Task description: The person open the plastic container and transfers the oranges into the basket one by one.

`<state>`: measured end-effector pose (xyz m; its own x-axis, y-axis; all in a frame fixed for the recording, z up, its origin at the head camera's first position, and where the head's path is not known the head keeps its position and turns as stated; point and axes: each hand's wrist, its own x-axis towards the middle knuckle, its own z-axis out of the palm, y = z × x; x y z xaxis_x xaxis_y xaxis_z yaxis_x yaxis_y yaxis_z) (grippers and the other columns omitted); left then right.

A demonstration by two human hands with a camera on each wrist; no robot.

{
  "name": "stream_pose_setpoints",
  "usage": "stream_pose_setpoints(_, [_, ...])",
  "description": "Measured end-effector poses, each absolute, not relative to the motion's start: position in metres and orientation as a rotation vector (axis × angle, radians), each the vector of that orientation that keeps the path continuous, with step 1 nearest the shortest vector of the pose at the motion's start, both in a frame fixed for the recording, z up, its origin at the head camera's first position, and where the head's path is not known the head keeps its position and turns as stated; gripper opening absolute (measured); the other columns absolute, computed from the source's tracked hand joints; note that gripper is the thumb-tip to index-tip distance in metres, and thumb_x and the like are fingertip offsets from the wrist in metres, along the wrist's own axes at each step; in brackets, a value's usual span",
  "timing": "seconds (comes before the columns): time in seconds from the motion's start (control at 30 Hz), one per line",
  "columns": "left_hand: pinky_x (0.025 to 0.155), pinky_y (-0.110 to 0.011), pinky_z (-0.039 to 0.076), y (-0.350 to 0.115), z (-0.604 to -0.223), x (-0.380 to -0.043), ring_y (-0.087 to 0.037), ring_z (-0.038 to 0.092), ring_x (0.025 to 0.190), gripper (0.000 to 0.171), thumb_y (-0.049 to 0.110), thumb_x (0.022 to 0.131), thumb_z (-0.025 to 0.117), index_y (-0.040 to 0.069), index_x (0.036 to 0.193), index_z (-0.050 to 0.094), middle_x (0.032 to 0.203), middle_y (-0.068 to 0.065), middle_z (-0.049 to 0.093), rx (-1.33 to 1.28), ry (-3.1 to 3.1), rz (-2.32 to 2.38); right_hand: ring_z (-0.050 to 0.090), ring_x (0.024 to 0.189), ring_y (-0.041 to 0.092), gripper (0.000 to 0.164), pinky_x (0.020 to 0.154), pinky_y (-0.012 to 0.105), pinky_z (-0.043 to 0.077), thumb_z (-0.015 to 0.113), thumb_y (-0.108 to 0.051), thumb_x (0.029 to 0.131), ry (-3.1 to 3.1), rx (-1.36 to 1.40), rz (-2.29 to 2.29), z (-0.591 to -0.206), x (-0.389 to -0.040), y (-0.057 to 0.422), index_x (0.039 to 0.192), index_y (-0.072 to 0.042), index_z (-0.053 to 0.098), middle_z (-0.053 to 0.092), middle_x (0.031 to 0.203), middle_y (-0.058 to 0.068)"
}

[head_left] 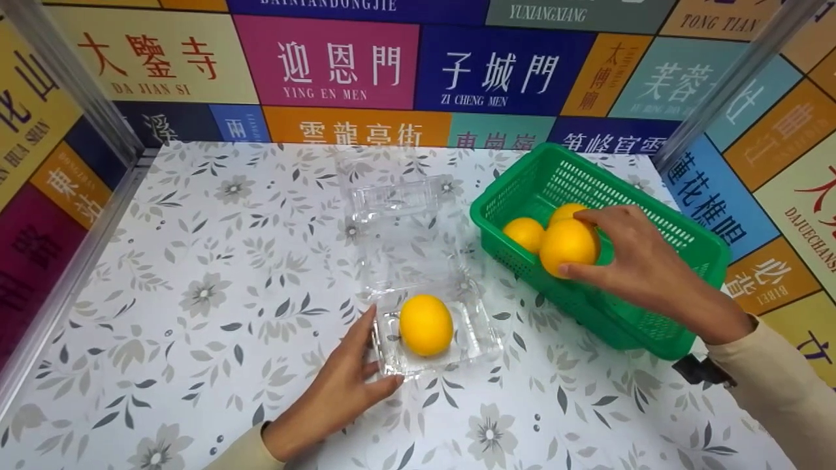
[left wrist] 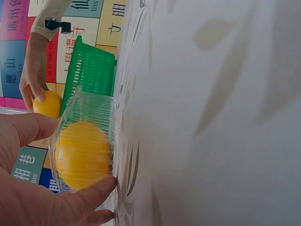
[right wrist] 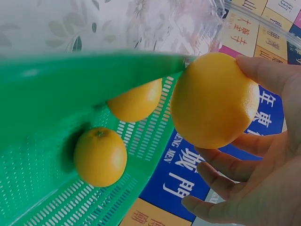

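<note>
A clear plastic clamshell box point(head_left: 475, 334) lies unfolded on the table, one orange point(head_left: 426, 325) sitting in its near half. Against the near-left corner of that half rests my left hand point(head_left: 339, 375), thumb at the front and fingers along the side, mostly straight. The left wrist view shows the orange point(left wrist: 84, 153) through the box's ribbed wall. My right hand point(head_left: 643, 261) pinches another orange point(right wrist: 214, 101) between thumb and fingers, over the left part of a green plastic basket point(head_left: 575, 310). Two more oranges lie in the basket, one point(right wrist: 100, 157) in full sight of the right wrist view.
The box's clear lid point(head_left: 408, 238) stretches away toward the back of the table point(head_left: 196, 346), which has a leaf and flower pattern. Colourful panels with lettering point(head_left: 326, 62) stand at the back and sides, with metal posts point(head_left: 85, 85) at the corners.
</note>
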<state>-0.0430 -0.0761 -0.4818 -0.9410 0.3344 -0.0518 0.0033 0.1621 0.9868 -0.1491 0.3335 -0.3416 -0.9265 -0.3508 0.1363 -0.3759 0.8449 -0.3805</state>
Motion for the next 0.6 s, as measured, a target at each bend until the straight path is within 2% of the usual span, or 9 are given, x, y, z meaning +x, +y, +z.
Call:
stream_pose_setpoints(0.4, [0.112,-0.035,0.054,-0.076,-0.483,-0.042,-0.042,0.041,0.157,0.112,0.000,0.092,0.084,0.001,0.176,0.009,0.178,-0.031,0.021,0.333,2.198,1.847,0.048,0.123,0.040,0.079,0.091,0.061,0.048,0.086,-0.048,0.095,-3.028,0.548,0.536,-0.347,-0.161,0.349,0.149,0.002,0.061,0.064,0.140,0.024])
stream_pose_setpoints(0.6, [0.112,-0.036,0.054,-0.077,-0.482,-0.043,-0.043,0.041,0.157,0.112,0.001,0.093,0.084,0.001,0.176,0.009,0.178,-0.031,0.021,0.349,2.195,1.855,0.050,0.122,0.041,0.076,0.092,0.064,0.048,0.087,-0.048,0.094,-3.045,0.565,0.503,-0.355,-0.165,0.359,0.147,0.002,0.063,0.067,0.137,0.025])
